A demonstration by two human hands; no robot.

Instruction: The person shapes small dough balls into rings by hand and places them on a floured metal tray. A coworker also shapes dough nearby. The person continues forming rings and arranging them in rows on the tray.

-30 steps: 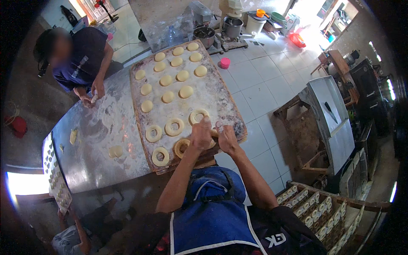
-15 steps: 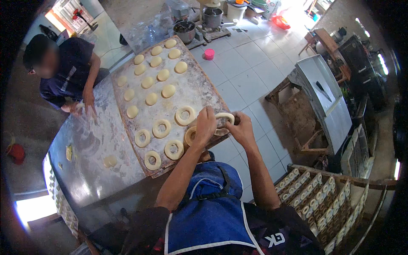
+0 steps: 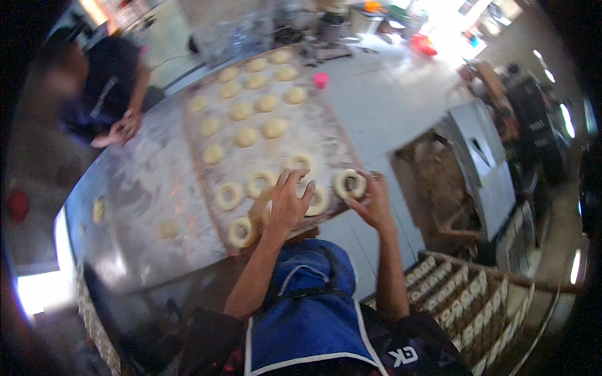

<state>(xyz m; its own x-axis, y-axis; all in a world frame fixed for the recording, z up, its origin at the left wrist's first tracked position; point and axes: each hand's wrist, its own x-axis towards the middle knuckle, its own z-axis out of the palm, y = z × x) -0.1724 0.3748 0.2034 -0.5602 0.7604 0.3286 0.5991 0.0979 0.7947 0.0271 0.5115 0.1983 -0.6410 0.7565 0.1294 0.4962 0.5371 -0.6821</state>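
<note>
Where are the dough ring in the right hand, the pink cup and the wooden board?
dough ring (image 3: 349, 183), head view, on its rim.
pink cup (image 3: 321, 79), head view, on its top.
wooden board (image 3: 197, 164), head view, on its left edge.

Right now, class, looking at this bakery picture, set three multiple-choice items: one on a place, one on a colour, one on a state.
1. Where does the right hand hold its dough ring?
A. at the floured board's right near edge
B. on the floor
C. beside the co-worker

2. What colour is the apron?
A. red
B. blue
C. white

3. How are the far dough pieces shaped?
A. rings
B. long strips
C. round, without holes

Answers: 1 A, the ring sits at that edge; 2 B, blue with pale trim; 3 C, no holes show.
</note>
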